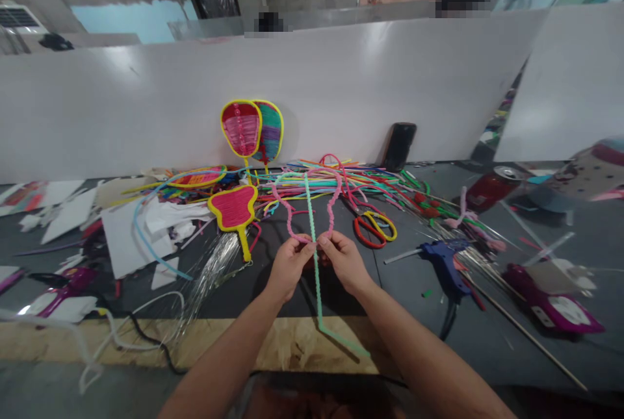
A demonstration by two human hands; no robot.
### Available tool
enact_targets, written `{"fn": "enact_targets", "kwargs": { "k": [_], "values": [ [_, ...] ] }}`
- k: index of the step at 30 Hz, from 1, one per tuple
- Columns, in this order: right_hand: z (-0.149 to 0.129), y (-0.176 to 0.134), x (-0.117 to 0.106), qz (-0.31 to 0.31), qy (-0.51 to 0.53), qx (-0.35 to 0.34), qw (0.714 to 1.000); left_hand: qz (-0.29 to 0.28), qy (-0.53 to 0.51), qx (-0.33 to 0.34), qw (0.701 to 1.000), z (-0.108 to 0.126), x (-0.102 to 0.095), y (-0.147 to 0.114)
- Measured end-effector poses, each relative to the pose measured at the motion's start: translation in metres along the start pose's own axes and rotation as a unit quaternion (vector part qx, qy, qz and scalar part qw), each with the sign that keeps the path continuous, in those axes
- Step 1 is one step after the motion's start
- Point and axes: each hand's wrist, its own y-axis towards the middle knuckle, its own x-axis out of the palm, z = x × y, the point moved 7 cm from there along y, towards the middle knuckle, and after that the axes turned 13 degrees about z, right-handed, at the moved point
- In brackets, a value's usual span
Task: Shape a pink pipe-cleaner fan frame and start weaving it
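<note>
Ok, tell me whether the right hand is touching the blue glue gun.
Apart: the head view shows dark tabletop between the right hand and the blue glue gun.

1. The pink frame [331,211] I pinch looks fuzzy and matt.
2. My green stem [317,282] has the same fuzzy nap.
3. The can [490,189] is glossy metal.
4. The glue gun [449,267] looks smooth plastic.
5. Silvery strands [215,268] shine like foil.
6. The edge board [292,344] is bare wood.
</note>
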Motion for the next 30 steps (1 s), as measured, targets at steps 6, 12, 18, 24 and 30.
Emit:
{"fn": "enact_targets", "kwargs": {
  "k": [6,12,18,24,30],
  "values": [
    [0.0,-0.003,0.002,0.006,-0.015,-0.005,1.0,-0.018,0.034,0.011,0.999,0.002,0.001,0.0],
    [-0.003,-0.005,0.003,0.003,-0.028,-0.024,0.999,-0.029,0.078,0.043,0.996,0.002,-0.001,0.002],
    [0.002,-0.003,0.002,0.005,-0.009,-0.005,1.0,-0.019,0.054,0.018,0.998,-0.001,-0.001,0.001],
    [0.01,0.001,-0.002,0.006,0.057,0.04,0.998,-0.038,-0.015,-0.062,0.997,-0.001,0.006,-0.006],
    [0.013,0.001,-0.004,0.018,0.119,0.077,0.99,-0.053,-0.006,-0.062,0.997,0.0,0.006,-0.006]
  ]
}}
